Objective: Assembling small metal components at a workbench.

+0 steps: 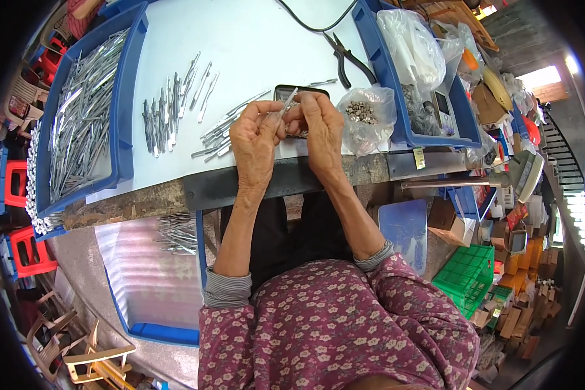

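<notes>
A slim silvery metal strip (288, 104) slants upward between my hands, over the near part of the white tabletop. Thumb and fingers of my left hand (253, 140) pinch its lower part. My right hand (323, 127) is closed beside it, fingertips pressed together against the strip; whether they also hold a small part is hidden. Just behind the hands lies a shallow black tray (320, 89), mostly covered by them. Several similar metal strips (222, 132) lie left of my left hand. Small metal pieces (361, 112) fill an open clear plastic bag (380, 123) at the right.
More strips (169, 110) lie in rows further left, beside a blue bin (125, 123) heaped with them. Black-handled pliers (344, 58) rest at the back right. Another blue bin (406, 123) holds plastic bags. A dark cable (305, 25) crosses the far edge. Below is a green crate (465, 276).
</notes>
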`<state>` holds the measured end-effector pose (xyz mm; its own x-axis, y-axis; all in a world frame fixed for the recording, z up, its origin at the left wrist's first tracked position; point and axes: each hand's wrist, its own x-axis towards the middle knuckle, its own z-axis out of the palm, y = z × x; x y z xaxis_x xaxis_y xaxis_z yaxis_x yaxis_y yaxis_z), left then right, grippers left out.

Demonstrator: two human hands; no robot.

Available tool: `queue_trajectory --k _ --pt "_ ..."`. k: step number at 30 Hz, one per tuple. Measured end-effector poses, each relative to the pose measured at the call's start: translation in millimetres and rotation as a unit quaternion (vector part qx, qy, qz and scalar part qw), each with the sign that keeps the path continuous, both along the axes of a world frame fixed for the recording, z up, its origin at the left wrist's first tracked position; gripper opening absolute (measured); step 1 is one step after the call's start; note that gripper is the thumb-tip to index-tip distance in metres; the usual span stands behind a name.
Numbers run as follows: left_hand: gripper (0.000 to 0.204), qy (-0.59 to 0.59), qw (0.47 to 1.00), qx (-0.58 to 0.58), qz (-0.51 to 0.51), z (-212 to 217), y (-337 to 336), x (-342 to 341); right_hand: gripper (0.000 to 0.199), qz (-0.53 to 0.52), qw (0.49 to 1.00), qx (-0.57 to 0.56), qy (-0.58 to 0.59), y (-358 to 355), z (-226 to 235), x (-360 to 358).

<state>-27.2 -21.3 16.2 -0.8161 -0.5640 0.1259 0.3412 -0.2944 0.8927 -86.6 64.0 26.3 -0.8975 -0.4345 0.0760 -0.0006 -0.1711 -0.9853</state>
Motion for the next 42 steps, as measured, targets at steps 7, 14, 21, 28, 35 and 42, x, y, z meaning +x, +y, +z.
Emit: queue_trajectory --k 7,14,21,28,35,42 --pt "0.009 -0.009 1.000 -0.007 0.026 -3.5 -0.1 -0.8 0.012 -0.013 0.994 0.041 0.105 -4.5 -5.0 6.7" --pt "0.008 -0.007 1.000 -0.021 0.023 -5.5 2.8 -1.4 0.018 -0.094 0.946 0.168 0.262 -10.4 -16.1 4.4" --pt "0.008 -0.006 0.999 -0.025 0.021 -2.1 3.6 -1.5 0.023 -0.111 0.921 0.237 0.288 -13.7 -5.6 6.8" --pt "0.006 -0.065 0.972 -0.215 0.068 2.4 -8.9 -2.8 0.021 -0.045 0.951 0.206 0.225 -1.4 -6.1 3.9" --pt "0.012 -0.236 0.786 -0.542 0.182 0.8 -80.0 -14.1 0.006 -0.054 0.940 0.197 0.274 16.4 -9.7 17.0" --pt "0.017 -0.269 0.676 -0.643 0.237 -13.5 -114.8 -6.4 0.007 -0.069 0.920 0.216 0.320 23.4 -15.8 18.3"
